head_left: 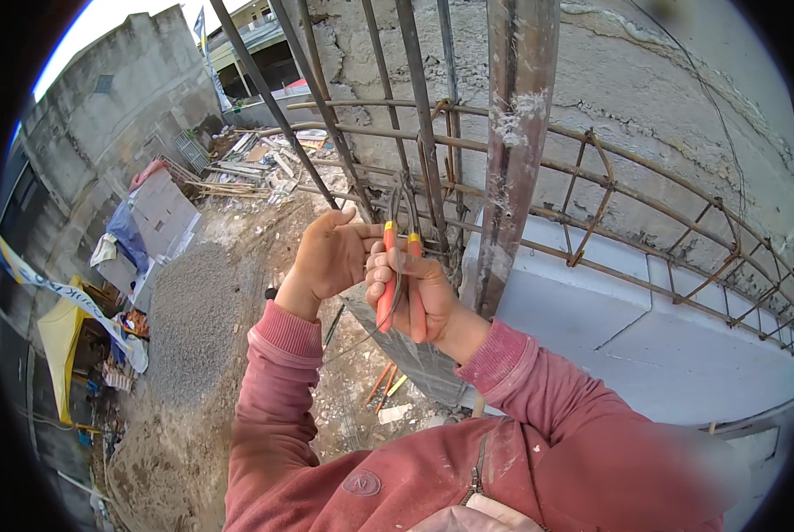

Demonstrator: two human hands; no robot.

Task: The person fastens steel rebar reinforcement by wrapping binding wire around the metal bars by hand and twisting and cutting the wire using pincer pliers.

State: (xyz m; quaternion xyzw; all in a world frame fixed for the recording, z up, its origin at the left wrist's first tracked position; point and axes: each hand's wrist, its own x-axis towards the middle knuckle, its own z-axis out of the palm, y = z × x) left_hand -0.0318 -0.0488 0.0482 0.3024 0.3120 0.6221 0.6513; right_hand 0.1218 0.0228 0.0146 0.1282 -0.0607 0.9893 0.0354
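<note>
A: Two hands up at the bars. The right hand (419, 297) is clenched round one pair of pliers (398, 257), two red handles.

B: And the left hand (330, 257)?

A: Pinching a thin wire (361, 337) beside the jaws, against the steel cage (583, 191). One gravel heap (193, 310) lies below.

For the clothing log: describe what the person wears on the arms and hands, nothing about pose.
Both arms are covered by long sleeves of a faded pink-red sweatshirt with ribbed cuffs at the wrists, dusted with pale specks. The left hand and right hand are bare: no gloves. No watch or rings can be made out.
</note>
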